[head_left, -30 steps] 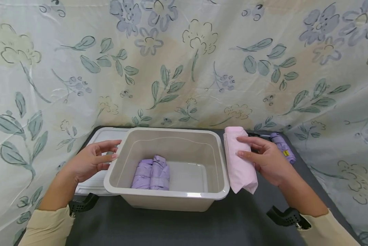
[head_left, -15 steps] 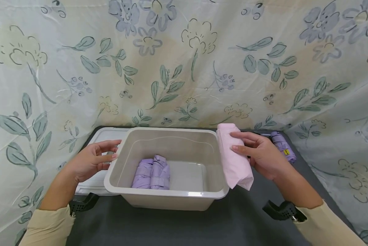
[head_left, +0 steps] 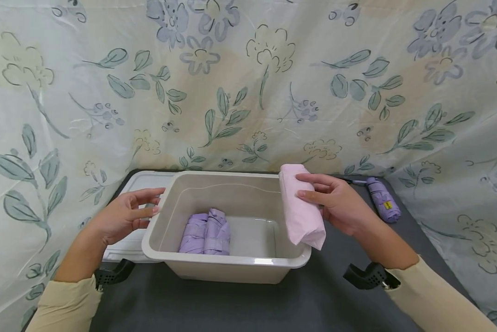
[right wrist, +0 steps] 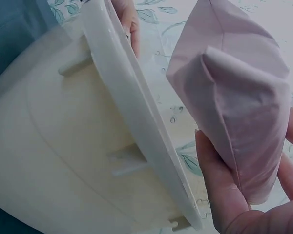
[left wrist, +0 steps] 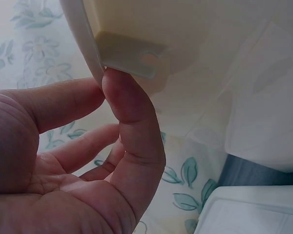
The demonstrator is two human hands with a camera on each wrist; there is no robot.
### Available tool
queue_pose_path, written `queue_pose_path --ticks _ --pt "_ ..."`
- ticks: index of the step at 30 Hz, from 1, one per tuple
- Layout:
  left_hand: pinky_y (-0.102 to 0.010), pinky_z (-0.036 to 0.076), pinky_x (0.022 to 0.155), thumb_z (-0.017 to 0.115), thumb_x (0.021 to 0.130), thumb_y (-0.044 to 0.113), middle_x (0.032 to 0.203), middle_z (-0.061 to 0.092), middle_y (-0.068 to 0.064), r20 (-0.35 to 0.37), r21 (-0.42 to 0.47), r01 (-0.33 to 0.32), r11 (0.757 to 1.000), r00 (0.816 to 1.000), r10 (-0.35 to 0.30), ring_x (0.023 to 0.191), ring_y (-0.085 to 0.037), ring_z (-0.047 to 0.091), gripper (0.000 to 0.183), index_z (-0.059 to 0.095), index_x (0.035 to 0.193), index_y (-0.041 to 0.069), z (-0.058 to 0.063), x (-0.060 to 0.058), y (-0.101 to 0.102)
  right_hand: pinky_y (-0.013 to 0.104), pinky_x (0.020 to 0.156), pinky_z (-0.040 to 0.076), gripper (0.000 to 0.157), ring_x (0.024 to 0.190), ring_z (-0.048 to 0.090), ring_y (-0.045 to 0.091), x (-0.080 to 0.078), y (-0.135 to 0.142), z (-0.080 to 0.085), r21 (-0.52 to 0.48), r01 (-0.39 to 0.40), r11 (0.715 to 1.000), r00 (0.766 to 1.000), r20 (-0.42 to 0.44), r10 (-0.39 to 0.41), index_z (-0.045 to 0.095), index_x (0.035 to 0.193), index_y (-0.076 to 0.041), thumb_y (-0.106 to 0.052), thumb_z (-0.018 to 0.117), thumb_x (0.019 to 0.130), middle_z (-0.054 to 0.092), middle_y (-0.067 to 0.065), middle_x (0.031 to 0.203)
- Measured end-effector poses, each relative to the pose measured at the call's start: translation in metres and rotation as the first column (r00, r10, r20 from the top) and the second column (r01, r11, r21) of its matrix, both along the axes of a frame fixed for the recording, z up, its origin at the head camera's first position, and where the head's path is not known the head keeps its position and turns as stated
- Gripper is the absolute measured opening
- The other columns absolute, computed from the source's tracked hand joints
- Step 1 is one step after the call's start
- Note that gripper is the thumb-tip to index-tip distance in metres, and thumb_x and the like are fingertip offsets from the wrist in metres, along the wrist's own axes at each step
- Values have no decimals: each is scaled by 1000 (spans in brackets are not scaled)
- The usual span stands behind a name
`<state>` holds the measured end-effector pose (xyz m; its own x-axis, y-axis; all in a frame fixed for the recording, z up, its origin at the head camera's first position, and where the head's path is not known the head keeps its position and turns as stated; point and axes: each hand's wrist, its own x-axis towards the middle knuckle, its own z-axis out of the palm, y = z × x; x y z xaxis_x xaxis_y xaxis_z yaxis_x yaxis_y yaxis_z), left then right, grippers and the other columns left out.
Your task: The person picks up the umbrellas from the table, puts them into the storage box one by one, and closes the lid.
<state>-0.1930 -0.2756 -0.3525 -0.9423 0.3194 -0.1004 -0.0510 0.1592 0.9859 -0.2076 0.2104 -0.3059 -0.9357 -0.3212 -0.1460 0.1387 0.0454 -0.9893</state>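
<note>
In the head view my right hand (head_left: 333, 203) grips a pink rolled cloth bundle (head_left: 300, 205) between thumb and fingers, above the right rim of a beige plastic bin (head_left: 227, 260). The right wrist view shows the bundle's creased end (right wrist: 239, 107) close up, apart from the rim. My left hand (head_left: 125, 216) pinches the bin's left rim with thumb and index finger, which the left wrist view shows from below. Two purple rolled bundles (head_left: 194, 234) lie side by side in the left part of the bin.
A white lid (head_left: 125, 249) lies flat on the dark tabletop (head_left: 190, 304), partly under the bin's left side. Another purple roll (head_left: 383, 200) with a yellow tag lies at the back right. A floral curtain (head_left: 231, 92) hangs behind.
My right hand has carried the pink bundle leftward and slightly upward, from beside the bin to over its right rim. The left hand stays at the left rim.
</note>
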Motion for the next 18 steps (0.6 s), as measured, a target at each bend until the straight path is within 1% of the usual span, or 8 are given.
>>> queue_pose_path --ticks 6,9,13,18 --pt "-33 62 84 63 101 8 117 64 3 0 8 0 1000 1000 0 101 -12 69 55 44 153 5 -1 2 0 35 81 62 57 104 65 21 -1 -12 -1 -2 -28 1000 999 17 28 55 148 -15 -15 75 94 61 4 128" --pt "-33 62 84 63 101 8 116 64 2 2 15 -4 1000 1000 4 100 -12 70 54 46 153 7 -2 4 1 36 82 62 60 106 64 22 -2 -18 -2 13 -42 999 999 31 42 54 149 -14 -15 76 93 60 6 129" --pt "-33 62 84 63 101 8 117 64 2 -3 23 -6 1000 1000 6 100 -12 70 52 49 151 8 -3 6 2 37 82 62 61 105 66 23 -2 -26 -3 31 -55 998 997 60 53 53 150 -14 -14 76 93 59 9 132" --pt "-33 62 84 63 101 8 116 64 3 -6 24 -12 1000 1000 12 100 -12 70 51 50 150 10 -4 6 2 36 83 62 61 103 68 23 -2 -37 -1 20 -80 997 993 86 78 54 149 -16 -13 76 93 60 10 133"
